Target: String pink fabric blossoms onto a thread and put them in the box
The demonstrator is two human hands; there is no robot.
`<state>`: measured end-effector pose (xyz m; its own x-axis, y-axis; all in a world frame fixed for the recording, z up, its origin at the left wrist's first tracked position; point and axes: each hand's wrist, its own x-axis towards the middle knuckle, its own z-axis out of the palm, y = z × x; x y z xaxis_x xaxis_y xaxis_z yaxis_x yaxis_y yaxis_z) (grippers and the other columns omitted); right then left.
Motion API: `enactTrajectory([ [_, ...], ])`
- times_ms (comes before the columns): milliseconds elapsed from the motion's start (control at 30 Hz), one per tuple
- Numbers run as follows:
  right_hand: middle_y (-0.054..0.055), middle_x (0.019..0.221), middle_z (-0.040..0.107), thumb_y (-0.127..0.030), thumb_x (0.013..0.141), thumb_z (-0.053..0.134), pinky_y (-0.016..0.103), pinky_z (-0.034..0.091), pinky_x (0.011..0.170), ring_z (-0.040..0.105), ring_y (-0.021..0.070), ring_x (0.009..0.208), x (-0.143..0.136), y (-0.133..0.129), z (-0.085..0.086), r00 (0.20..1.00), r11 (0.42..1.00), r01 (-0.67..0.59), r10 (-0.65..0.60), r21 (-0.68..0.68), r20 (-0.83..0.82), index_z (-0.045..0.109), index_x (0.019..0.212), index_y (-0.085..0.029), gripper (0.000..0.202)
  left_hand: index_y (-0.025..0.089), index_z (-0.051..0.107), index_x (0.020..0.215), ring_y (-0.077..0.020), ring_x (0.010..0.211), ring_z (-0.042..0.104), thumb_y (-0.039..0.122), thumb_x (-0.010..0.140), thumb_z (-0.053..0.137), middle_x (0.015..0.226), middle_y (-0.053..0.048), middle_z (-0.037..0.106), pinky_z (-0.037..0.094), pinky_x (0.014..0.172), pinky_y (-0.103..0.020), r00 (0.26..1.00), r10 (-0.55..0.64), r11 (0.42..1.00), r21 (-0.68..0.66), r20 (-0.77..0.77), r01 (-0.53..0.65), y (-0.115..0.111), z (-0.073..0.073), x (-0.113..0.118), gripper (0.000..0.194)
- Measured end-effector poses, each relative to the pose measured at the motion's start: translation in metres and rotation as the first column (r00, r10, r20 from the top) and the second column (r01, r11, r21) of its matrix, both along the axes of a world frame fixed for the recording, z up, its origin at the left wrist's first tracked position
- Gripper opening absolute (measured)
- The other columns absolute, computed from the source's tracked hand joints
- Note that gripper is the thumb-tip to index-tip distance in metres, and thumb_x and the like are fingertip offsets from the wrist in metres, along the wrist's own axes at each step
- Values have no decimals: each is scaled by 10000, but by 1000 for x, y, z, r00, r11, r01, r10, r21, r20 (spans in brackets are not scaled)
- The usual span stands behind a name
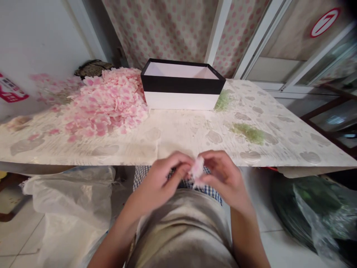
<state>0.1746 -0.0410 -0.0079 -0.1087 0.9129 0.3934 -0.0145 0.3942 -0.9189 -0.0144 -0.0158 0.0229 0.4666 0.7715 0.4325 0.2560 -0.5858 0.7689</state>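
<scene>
A small pale pink artificial petal piece (197, 167) is between my two hands, just off the table's near edge and over my lap. My left hand (170, 175) pinches its left side with thumb and forefinger. My right hand (223, 175) has its fingers curled round the right side of the same petal piece. Fine detail where the fingertips meet is blurred. On the table's left lies a large heap of pink and white artificial petals (106, 106). Two bunches of thin green stem-like bits, one a green pile (248, 133), lie to the right.
An open white box with a black rim (181, 100) stands at the table's back, beside the heap. The patterned tablecloth (178, 139) ends at the near edge. A white plastic sack (75, 208) is below left; a dark green tub with clear plastic (301, 208) is below right.
</scene>
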Motion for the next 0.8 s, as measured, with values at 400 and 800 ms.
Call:
enactTrajectory([
  [400,88,919,672,-63,773,498,374,486,820,620,200,808,-13,142,2,764,975,160,-222,156,605,662,860,-157,208,167,665,810,-182,753,614,148,841,521,807,-46,664,494,751,-323,865,485,866,211,-130,-454,71,-40,-13,149],
  [800,103,1042,633,-84,822,514,301,456,846,600,184,884,-58,161,16,647,986,-141,24,88,762,680,1019,-137,263,171,693,823,-223,857,603,179,854,542,887,-72,678,471,801,-364,885,380,910,281,-268,-305,61,-43,-28,154],
])
